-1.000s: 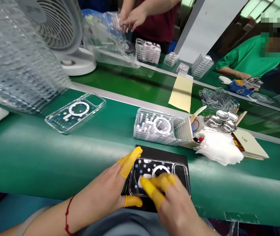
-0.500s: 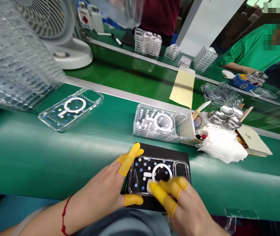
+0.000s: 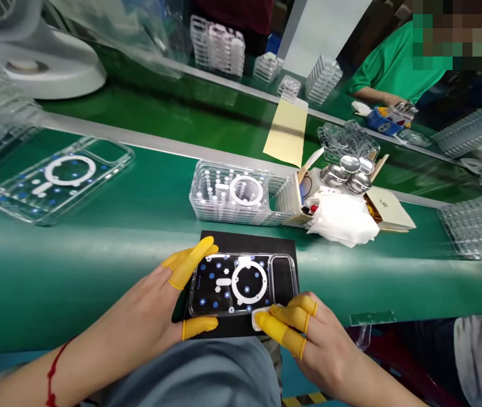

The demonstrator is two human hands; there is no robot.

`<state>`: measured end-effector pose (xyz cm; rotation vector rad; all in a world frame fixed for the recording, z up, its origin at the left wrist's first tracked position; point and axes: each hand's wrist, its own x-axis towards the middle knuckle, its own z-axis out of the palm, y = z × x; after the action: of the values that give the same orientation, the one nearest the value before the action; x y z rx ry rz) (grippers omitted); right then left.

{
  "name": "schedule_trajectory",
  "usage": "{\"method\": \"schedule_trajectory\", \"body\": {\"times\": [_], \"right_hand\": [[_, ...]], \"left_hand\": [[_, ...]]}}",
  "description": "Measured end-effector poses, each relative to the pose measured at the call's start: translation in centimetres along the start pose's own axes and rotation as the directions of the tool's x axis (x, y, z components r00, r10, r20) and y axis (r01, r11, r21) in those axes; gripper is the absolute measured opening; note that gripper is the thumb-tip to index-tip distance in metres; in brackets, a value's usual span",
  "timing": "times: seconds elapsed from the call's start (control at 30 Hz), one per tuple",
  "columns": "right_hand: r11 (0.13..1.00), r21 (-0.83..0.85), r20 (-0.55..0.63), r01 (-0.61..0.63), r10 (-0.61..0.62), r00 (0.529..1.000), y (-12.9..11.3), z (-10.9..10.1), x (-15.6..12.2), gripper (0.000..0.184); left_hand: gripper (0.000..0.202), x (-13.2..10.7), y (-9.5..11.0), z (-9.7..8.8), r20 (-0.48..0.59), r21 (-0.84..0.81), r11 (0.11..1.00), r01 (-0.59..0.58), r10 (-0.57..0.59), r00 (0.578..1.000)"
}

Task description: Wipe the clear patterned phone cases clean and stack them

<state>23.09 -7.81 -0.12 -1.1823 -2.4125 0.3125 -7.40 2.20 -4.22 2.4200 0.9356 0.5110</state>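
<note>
A clear phone case (image 3: pixel 212 294) with blue and white flowers and a white ring lies flat on a black pad (image 3: pixel 251 242). My left hand (image 3: pixel 158 299), in yellow finger cots, grips its left end, the index finger at the far edge and the thumb at the near edge. In my right hand (image 3: pixel 308 333), also in yellow finger cots, a small folded white wipe (image 3: pixel 258 320) is pinched at the case's near edge, right of its middle. Whether the wipe touches the case, I cannot tell.
Behind the pad stands a stack of clear cases (image 3: pixel 211 195). Right of it are metal-lidded bottles (image 3: pixel 334 175), white wipes (image 3: pixel 344 217) and a cream box (image 3: pixel 389 209). Another case (image 3: pixel 20 192) lies left, below a fan (image 3: pixel 54 62). A person in green (image 3: pixel 393 68) sits across.
My right hand has moved the wipe from the case's face, below the white bar, rightward to its near edge. My left hand keeps its grip. The view has shifted to the right.
</note>
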Motion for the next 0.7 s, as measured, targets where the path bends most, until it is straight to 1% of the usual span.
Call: {"method": "schedule_trajectory", "body": {"times": [0.03,0.1,0.13,0.2,0.23,0.3,0.37,0.4,0.43,0.5,0.53,0.57,0.6,0.63,0.67,0.7], "right_hand": [[1.0,0.012,0.007,-0.002,0.001,1.0,-0.5,-0.3,-0.7,0.046],[0.999,0.04,-0.041,-0.029,0.03,0.999,-1.2,-0.7,-1.5,0.048],[0.997,0.038,-0.097,-0.06,0.063,0.993,-1.4,-0.7,-1.7,0.048],[0.991,0.005,-0.214,-0.133,0.131,0.968,-1.8,-0.2,-1.5,0.044],[0.987,-0.019,-0.246,-0.157,0.147,0.958,-2.0,0.2,-1.1,0.041],[0.987,-0.059,-0.244,-0.148,0.13,0.961,-2.2,1.3,0.1,0.034],[0.989,-0.105,-0.207,-0.1,0.076,0.975,-1.8,2.4,2.0,0.034],[0.985,-0.145,-0.203,-0.095,0.065,0.977,-1.2,2.8,3.0,0.036],[0.974,-0.197,-0.207,-0.114,0.072,0.976,-0.5,3.0,4.0,0.037],[0.937,-0.286,-0.24,-0.2,0.132,0.962,1.1,2.8,5.6,0.037],[0.922,-0.29,-0.276,-0.258,0.178,0.945,1.8,2.3,6.1,0.034],[0.913,-0.254,-0.325,-0.318,0.229,0.918,2.4,1.7,6.3,0.031],[0.91,-0.18,-0.384,-0.374,0.285,0.878,2.7,1.1,6.2,0.028],[0.904,-0.077,-0.451,-0.42,0.344,0.824,2.8,0.4,5.8,0.025],[0.888,0.043,-0.516,-0.458,0.412,0.751,2.7,-0.2,5.2,0.022],[0.856,0.169,-0.57,-0.488,0.489,0.661,2.4,-0.7,4.4,0.019]], "left_hand": [[0.085,0.0,0.1,0.0,0.008,0.012,1.0,-0.007,0.006,1.0],[0.085,0.0,0.4,-0.2,0.045,0.037,0.999,-0.031,0.029,0.999],[0.087,0.1,0.6,-0.3,0.062,0.05,0.998,-0.044,0.041,0.997],[0.093,0.5,0.9,-0.4,0.08,0.07,0.994,-0.081,0.075,0.994],[0.097,0.8,1.0,-0.4,0.077,0.076,0.992,-0.097,0.091,0.993],[0.099,1.3,1.1,-0.1,0.06,0.08,0.991,-0.107,0.102,0.993],[0.098,1.8,1.1,0.2,0.044,0.077,0.991,-0.107,0.104,0.994],[0.099,1.9,1.1,0.3,0.041,0.078,0.992,-0.101,0.098,0.994],[0.1,2.0,1.1,0.3,0.042,0.08,0.992,-0.096,0.093,0.995],[0.104,2.0,1.1,0.2,0.038,0.08,0.992,-0.095,0.092,0.995],[0.103,1.8,1.1,0.0,0.032,0.073,0.993,-0.097,0.095,0.995],[0.1,1.6,1.2,-0.2,0.026,0.061,0.993,-0.097,0.095,0.995],[0.097,1.3,1.2,-0.3,0.02,0.043,0.995,-0.093,0.092,0.996],[0.095,1.0,1.3,-0.5,0.01,0.019,0.996,-0.082,0.082,0.997],[0.093,0.7,1.3,-0.6,-0.004,-0.009,0.998,-0.066,0.066,0.998],[0.092,0.4,1.4,-0.7,-0.018,-0.037,0.998,-0.044,0.043,0.999]]}}
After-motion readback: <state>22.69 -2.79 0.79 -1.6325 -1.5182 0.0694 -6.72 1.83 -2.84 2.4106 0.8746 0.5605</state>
